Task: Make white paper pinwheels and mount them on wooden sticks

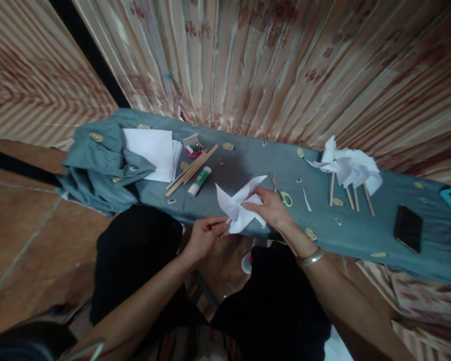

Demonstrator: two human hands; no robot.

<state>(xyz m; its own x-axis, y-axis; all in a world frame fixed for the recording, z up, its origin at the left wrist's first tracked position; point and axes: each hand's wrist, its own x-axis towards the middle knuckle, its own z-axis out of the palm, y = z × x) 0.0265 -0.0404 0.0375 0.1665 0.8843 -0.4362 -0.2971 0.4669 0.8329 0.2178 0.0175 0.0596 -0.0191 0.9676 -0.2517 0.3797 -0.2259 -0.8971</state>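
A white paper pinwheel (pixel 235 206) is held between my two hands over the near edge of the cloth-covered table. My left hand (pixel 207 234) is closed around its wooden stick, of which only a short bit shows near the fingertips. My right hand (pixel 268 206) pinches the paper near the pinwheel's centre, thumb on the front face; the fingers behind are partly hidden. Just beyond the right hand lie scissors (pixel 285 198) with yellow-green handles. A green and white glue stick (pixel 200 181) rests to the left of the pinwheel.
Wooden sticks (pixel 191 170) lie beside a small red box of pins (pixel 194 146). White paper sheets (pixel 150 150) are stacked at the left. Several finished pinwheels (pixel 348 168) lie at the right, near a phone (pixel 408 228). A paper strip (pixel 307 199) sits on the grey-green cloth (pixel 255 155).
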